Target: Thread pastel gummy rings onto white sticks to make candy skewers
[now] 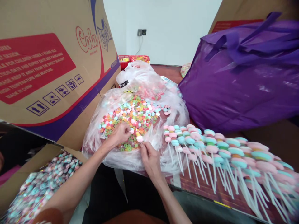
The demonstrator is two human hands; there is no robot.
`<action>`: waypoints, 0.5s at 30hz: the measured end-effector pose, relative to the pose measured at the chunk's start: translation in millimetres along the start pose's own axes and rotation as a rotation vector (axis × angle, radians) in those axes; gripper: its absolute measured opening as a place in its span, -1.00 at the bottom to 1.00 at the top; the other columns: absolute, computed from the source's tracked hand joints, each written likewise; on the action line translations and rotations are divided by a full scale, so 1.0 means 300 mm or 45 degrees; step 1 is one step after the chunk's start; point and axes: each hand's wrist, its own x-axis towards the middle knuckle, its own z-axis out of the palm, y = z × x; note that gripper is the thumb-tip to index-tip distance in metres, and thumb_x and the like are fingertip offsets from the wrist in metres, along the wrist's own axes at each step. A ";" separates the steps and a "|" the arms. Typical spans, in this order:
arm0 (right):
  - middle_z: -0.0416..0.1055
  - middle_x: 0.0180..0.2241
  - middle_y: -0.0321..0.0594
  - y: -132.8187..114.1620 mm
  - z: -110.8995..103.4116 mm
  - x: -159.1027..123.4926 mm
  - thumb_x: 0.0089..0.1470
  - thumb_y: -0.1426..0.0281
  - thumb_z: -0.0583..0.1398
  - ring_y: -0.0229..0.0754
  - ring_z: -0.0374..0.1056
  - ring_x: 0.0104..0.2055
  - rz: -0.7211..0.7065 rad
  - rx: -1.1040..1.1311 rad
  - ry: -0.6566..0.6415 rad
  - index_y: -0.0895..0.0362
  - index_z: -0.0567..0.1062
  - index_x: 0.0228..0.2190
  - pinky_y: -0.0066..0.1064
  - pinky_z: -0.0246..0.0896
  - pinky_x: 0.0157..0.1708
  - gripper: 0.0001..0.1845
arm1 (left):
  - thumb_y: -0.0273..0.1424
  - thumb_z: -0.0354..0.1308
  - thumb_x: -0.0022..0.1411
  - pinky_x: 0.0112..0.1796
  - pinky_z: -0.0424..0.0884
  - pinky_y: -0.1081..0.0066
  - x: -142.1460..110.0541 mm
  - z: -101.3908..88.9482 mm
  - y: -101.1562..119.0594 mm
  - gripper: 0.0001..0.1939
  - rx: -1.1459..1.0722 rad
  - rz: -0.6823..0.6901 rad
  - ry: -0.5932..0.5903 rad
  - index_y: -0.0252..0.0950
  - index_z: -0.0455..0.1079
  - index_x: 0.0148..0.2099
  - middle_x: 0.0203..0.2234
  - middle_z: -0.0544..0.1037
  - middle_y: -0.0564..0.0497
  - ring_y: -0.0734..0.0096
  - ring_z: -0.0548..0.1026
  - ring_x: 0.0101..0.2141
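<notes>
My right hand (149,156) pinches a candy stick just below a white marshmallow-like disc (139,138), with a yellow-orange gummy ring above it. The stick itself is mostly hidden by my fingers. My left hand (121,134) is closed, with a small pale pink candy disc (131,131) between thumb and finger, beside the tip of the stick. Both hands are over a heap of loose gummy rings and pastel discs (136,107) in a spread-open clear plastic bag (94,137). To the right lie many stacked candy sticks (218,152) in pink, blue and white.
A large printed cardboard box (56,18) stands at the left. An open carton (35,161) of wrapped candies sits lower left. A purple bag (245,74) rises at the right. Behind the plastic bag stands a red basket (123,64); a wall socket (139,32) is beyond.
</notes>
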 end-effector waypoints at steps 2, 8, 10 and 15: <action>0.33 -0.54 -0.34 0.000 0.001 -0.001 0.29 0.26 0.04 -0.29 0.18 -0.53 -0.001 0.009 0.009 0.13 0.47 -0.38 -0.47 0.06 -0.47 -0.69 | -0.50 0.14 0.12 -0.38 0.22 0.44 -0.009 0.017 -0.003 -0.85 0.006 0.035 0.026 -0.31 0.32 -0.49 -0.52 0.42 0.08 0.47 0.36 -0.46; 0.34 -0.53 -0.34 -0.003 0.003 -0.002 0.29 0.26 0.06 -0.30 0.18 -0.53 -0.009 0.059 0.006 0.14 0.47 -0.38 -0.47 0.07 -0.47 -0.70 | -0.45 0.12 0.19 -0.38 0.27 0.42 -0.033 0.063 -0.039 -0.79 -0.037 0.020 0.129 -0.26 0.42 -0.10 -0.38 0.47 0.06 0.43 0.39 -0.43; 0.35 -0.52 -0.34 -0.005 0.001 -0.003 0.29 0.26 0.06 -0.30 0.18 -0.53 -0.011 0.070 0.005 0.14 0.48 -0.38 -0.47 0.07 -0.46 -0.70 | -0.43 0.10 0.22 -0.36 0.29 0.40 -0.039 0.071 -0.046 -0.77 0.029 0.064 0.118 -0.23 0.47 -0.08 -0.30 0.47 0.01 0.42 0.39 -0.41; 0.36 -0.49 -0.32 -0.010 -0.005 -0.010 0.29 0.27 0.07 -0.29 0.20 -0.50 -0.006 0.112 -0.058 0.14 0.50 -0.35 -0.47 0.08 -0.47 -0.71 | -0.42 0.11 0.19 -0.34 0.35 0.43 -0.041 0.080 -0.061 -0.75 -0.288 -0.007 0.237 -0.27 0.51 -0.09 -0.32 0.48 -0.01 0.43 0.42 -0.41</action>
